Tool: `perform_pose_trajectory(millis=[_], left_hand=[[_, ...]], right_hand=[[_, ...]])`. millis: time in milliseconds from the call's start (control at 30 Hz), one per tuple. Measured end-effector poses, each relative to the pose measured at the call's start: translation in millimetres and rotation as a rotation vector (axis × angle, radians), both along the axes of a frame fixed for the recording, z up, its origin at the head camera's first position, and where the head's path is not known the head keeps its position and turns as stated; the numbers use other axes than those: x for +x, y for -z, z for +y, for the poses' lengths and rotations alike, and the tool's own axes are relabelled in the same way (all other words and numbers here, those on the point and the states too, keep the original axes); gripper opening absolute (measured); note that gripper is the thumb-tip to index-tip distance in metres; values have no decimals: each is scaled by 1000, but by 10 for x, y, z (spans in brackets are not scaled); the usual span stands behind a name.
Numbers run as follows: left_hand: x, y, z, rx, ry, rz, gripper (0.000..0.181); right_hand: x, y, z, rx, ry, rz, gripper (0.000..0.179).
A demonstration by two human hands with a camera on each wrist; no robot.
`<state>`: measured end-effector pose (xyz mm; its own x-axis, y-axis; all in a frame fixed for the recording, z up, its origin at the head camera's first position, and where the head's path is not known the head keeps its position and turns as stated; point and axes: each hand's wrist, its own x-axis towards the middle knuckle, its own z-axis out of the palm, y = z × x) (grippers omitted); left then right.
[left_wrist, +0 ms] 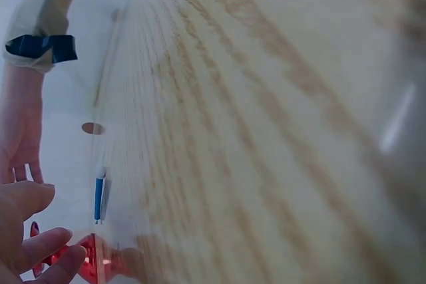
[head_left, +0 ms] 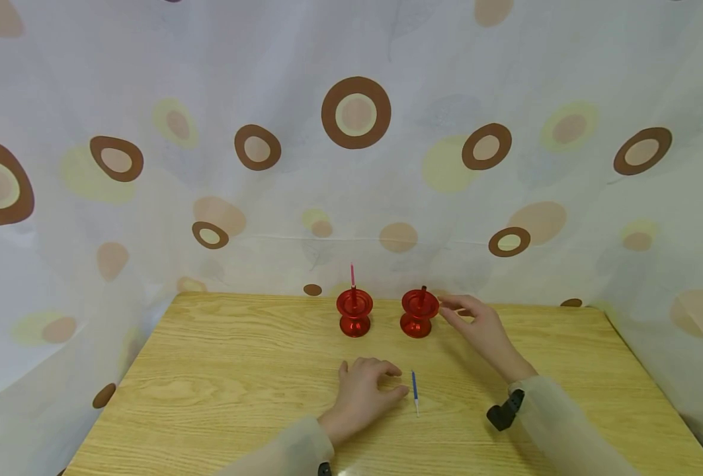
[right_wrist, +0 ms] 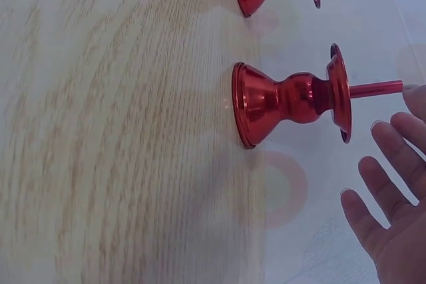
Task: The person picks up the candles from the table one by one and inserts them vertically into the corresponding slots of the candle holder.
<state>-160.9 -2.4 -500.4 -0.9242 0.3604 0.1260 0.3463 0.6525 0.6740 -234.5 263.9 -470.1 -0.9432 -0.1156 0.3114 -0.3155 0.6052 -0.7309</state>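
Two shiny red candle holders stand upright at the back of the table. From the left holder (head_left: 354, 324) rises a thin pink candle (head_left: 352, 274); the right holder (right_wrist: 293, 98) shows only its bare red tube. Beside the right holder is my right hand (head_left: 476, 324), fingers loosely bent and holding nothing. In the right wrist view a fingertip is close to the tube's top; I cannot tell whether it touches. My left hand (head_left: 364, 395) hovers low, thumb and fingers apart, just left of a thin blue candle (head_left: 414, 387) with a white end, which lies on the table.
The wooden table (head_left: 238, 370) ends just behind the holders, against a pale curtain (head_left: 291, 192) with brown and yellow circles. A dark strap (head_left: 504, 410) sits on my right wrist, over the sleeve.
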Motion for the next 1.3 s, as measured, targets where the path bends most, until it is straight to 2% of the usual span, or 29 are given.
perform_pose_trajectory(millis=[500, 800, 1033, 1300], left_hand=[[-23, 89, 70, -26, 12, 27, 19], [-47, 157, 158, -96, 4, 69, 23], [-79, 100, 242, -85, -29, -10, 20], [-126, 69, 278, -122, -28, -40, 27]], right_hand=[[-80, 32, 14, -24, -6, -1, 34], [-95, 50, 2, -20, -16, -2, 35], [-107, 36, 0, -4, -6, -2, 35], [-104, 46, -4, -17, -11, -15, 37]])
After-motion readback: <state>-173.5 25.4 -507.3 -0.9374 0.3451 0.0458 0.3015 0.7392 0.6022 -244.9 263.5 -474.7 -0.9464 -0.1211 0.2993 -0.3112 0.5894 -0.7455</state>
